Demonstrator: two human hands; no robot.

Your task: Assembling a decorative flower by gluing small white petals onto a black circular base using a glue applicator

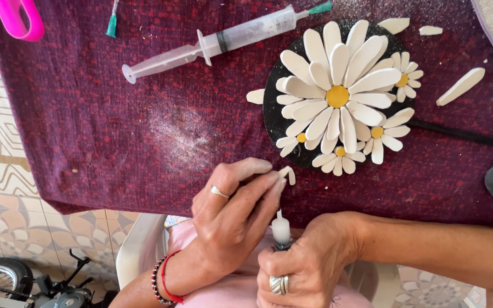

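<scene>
A small white petal [287,174] is pinched at the fingertips of the left hand [232,219], held just off the near edge of the round black disc [270,111] that carries the daisy mosaic [340,97]. The right hand [306,268] is closed around a small glue bottle [281,231], nozzle up, tip just below the petal. Judgement: a small dab on the petal's back, with the bottle held steady, should do; excess would likely squeeze out between neighbouring petals. A syringe [223,41] and loose petals [460,86] lie on the dusty maroon cloth [115,125].
</scene>
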